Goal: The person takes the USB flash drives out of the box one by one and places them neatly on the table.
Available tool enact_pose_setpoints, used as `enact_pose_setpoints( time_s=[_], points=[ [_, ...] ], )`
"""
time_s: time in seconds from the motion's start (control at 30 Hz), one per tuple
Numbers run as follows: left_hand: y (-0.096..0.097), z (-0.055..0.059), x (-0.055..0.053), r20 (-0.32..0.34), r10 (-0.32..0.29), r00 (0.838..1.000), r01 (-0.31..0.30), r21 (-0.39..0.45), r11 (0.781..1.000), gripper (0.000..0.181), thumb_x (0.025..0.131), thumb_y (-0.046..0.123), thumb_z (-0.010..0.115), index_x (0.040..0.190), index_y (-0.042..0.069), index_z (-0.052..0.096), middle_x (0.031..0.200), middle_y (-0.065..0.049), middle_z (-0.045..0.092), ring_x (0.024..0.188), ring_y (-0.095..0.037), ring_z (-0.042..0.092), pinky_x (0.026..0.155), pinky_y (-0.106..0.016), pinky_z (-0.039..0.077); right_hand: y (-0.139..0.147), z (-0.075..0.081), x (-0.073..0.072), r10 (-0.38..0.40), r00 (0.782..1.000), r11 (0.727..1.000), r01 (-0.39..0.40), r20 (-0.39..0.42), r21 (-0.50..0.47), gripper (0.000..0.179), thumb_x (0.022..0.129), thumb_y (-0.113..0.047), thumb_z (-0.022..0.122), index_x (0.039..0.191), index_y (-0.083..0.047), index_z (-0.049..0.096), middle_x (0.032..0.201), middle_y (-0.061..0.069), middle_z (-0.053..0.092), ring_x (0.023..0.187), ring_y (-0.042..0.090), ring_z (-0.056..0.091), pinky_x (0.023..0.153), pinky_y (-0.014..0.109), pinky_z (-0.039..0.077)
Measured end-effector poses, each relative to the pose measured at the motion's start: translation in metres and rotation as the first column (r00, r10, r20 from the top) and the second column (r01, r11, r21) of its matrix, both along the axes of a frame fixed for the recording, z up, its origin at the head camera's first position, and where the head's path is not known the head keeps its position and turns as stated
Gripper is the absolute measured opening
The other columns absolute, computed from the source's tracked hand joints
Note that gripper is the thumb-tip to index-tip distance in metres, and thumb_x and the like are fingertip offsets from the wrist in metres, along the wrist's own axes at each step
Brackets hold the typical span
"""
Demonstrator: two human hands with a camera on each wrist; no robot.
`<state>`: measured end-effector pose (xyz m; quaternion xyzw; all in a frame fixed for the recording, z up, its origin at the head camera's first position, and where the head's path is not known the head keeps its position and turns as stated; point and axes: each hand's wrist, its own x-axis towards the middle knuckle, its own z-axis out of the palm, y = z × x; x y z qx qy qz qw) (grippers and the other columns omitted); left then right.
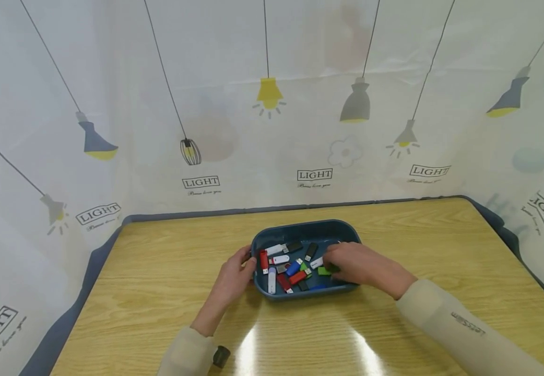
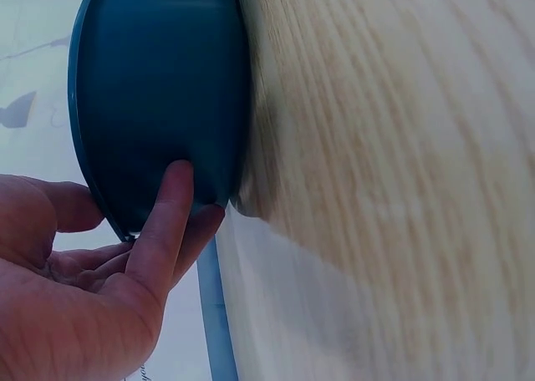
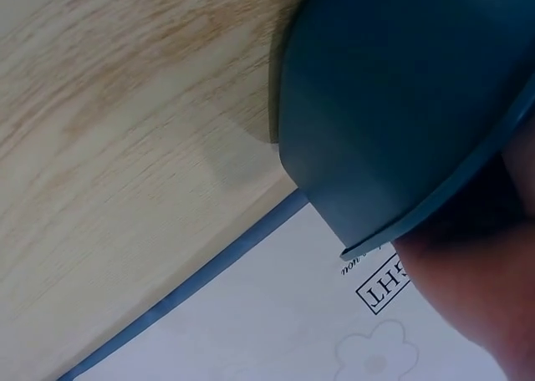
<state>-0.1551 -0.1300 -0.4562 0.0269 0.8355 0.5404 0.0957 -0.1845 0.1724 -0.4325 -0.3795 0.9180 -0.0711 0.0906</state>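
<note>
A dark blue plastic tray (image 1: 295, 297) sits on the table with many USB flash drives inside. My left hand (image 1: 233, 277) grips its left end, thumb by the rim and fingers along the outer wall (image 2: 159, 88). Over the tray's right end, my right hand (image 1: 356, 261) reaches down inside, beside a white flash drive (image 1: 316, 262) and a green one (image 1: 324, 271). Its fingertips are hidden, and in the right wrist view the tray wall (image 3: 393, 105) covers them. Red (image 1: 264, 261), blue (image 1: 294, 267) and black (image 1: 311, 251) drives lie jumbled toward the left and middle.
The wooden table (image 1: 168, 261) carries the tray near its back edge. A white cloth (image 1: 253, 177) printed with lamps hangs behind and at both sides. A small dark object (image 1: 221, 356) shows beside the left sleeve.
</note>
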Motion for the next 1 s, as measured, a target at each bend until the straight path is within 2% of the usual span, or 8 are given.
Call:
enact_pose_setpoints(
  time_s=[0.13,0.27,0.43,0.73,1.0],
  points=[
    [0.0,-0.001,-0.001,-0.002,0.002,1.0,-0.002,-0.004,1.0,0.047,0.109,0.012,0.047,0.152,-0.007,0.042,0.148,-0.03,0.052,0.121,-0.041,0.064,0.08,-0.039,0.063,-0.003,-0.003,-0.001,-0.025,0.999,0.999,0.025,-0.026,0.02,0.021,0.083,-0.025,0.088,0.093,-0.013,0.074,0.088,-0.004,0.062,0.074,0.01,0.055,0.067,0.032,0.053],
    [0.0,-0.001,-0.001,-0.002,0.007,1.0,-0.007,-0.001,1.0,0.047,0.109,0.012,0.048,0.152,-0.006,0.043,0.147,-0.029,0.052,0.121,-0.041,0.064,0.08,-0.039,0.063,-0.006,-0.006,-0.001,-0.054,0.998,0.998,0.054,-0.017,0.013,0.027,0.084,-0.031,0.088,0.096,-0.013,0.073,0.089,-0.003,0.06,0.075,0.011,0.054,0.066,0.033,0.052],
    [0.0,-0.002,-0.001,-0.004,0.009,1.0,-0.009,0.011,1.0,0.046,0.109,0.011,0.048,0.151,-0.007,0.044,0.147,-0.029,0.053,0.12,-0.041,0.065,0.079,-0.038,0.064,-0.01,-0.007,-0.002,-0.084,0.996,0.996,0.084,0.024,0.011,0.026,0.085,-0.028,0.087,0.099,-0.011,0.073,0.094,0.0,0.066,0.081,0.014,0.06,0.072,0.037,0.056],
    [0.0,-0.002,0.0,0.001,0.014,1.0,-0.014,0.019,1.0,0.047,0.109,0.011,0.048,0.152,-0.007,0.043,0.147,-0.029,0.053,0.12,-0.041,0.064,0.079,-0.039,0.064,-0.012,-0.01,-0.005,-0.062,0.997,0.998,0.063,0.05,-0.013,0.013,0.089,-0.013,0.083,0.097,-0.009,0.073,0.091,0.0,0.067,0.082,0.015,0.062,0.075,0.037,0.058],
    [0.001,-0.003,0.0,0.004,0.019,1.0,-0.019,0.014,1.0,0.048,0.109,0.013,0.049,0.152,-0.006,0.042,0.147,-0.029,0.053,0.121,-0.04,0.064,0.079,-0.038,0.064,-0.007,-0.001,-0.004,-0.085,0.994,0.993,0.09,0.066,-0.078,0.008,0.091,-0.011,0.08,0.096,-0.009,0.074,0.091,-0.001,0.068,0.08,0.013,0.061,0.073,0.037,0.057]
  ],
)
